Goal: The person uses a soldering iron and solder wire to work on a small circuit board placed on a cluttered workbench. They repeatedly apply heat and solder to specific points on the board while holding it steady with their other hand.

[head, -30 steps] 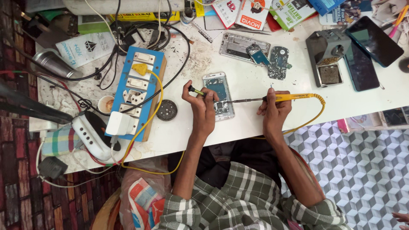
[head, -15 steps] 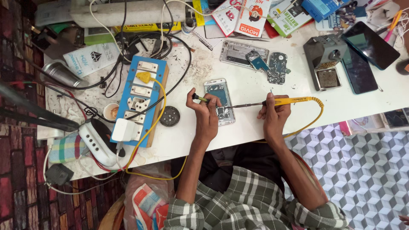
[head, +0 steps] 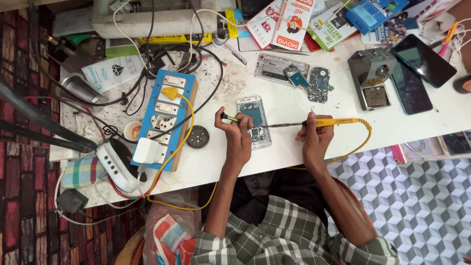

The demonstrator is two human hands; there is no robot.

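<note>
White bench (head: 294,157): left hand (head: 239,133) still grips tweezers (head: 229,118), right hand (head: 314,135) soldering iron (head: 314,122); unchanged.

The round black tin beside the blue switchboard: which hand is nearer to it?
Left. The left hand is just right of the round black tin, holding a small tool; the right hand is farther right, beyond the opened phone.

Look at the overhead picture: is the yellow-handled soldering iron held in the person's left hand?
No. The right hand grips the soldering iron; the left hand holds a small tool over the opened phone.
</note>
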